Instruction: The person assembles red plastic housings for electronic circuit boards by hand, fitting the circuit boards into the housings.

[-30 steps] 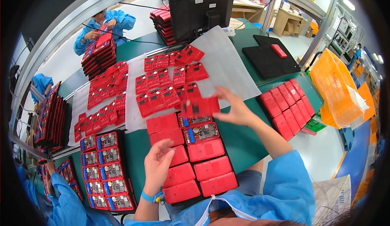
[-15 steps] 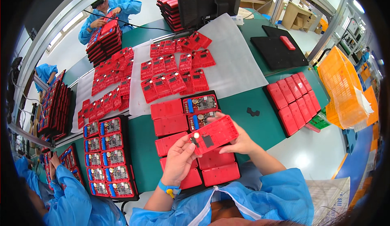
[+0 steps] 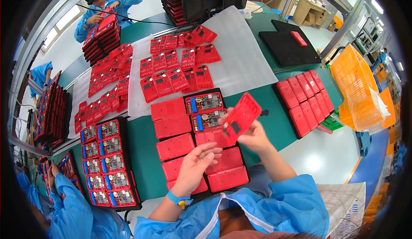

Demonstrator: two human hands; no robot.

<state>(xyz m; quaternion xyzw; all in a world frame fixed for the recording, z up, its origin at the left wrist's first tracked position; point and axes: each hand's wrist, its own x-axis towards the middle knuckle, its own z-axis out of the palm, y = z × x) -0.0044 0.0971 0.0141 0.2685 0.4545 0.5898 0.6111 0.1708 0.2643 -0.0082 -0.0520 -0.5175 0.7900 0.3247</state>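
My right hand (image 3: 254,138) grips a red plastic cover (image 3: 245,111), tilted up on its edge, with a dark rectangular patch on it. My left hand (image 3: 198,165) is free of it, fingers apart, over the tray in front of me. This black foam tray (image 3: 224,104) carries two columns of red cases. At the far right of the tray, two open cases show a circuit board (image 3: 210,101) and a blue cylinder (image 3: 194,105). Closed red tops such as this red case (image 3: 172,127) fill the others. A blue wrist strap (image 3: 176,197) circles my left wrist.
Many red covers (image 3: 161,86) lie on white sheeting (image 3: 240,54) beyond the tray. Left stands another tray of open cases (image 3: 112,164); right, a tray of red cases (image 3: 305,104). A monitor (image 3: 210,1) stands at the back. Co-workers in blue work left.
My left hand has let go of the red cover and drawn back from it. My right hand has turned the cover more upright and lifted it slightly away. The view has shifted a little.
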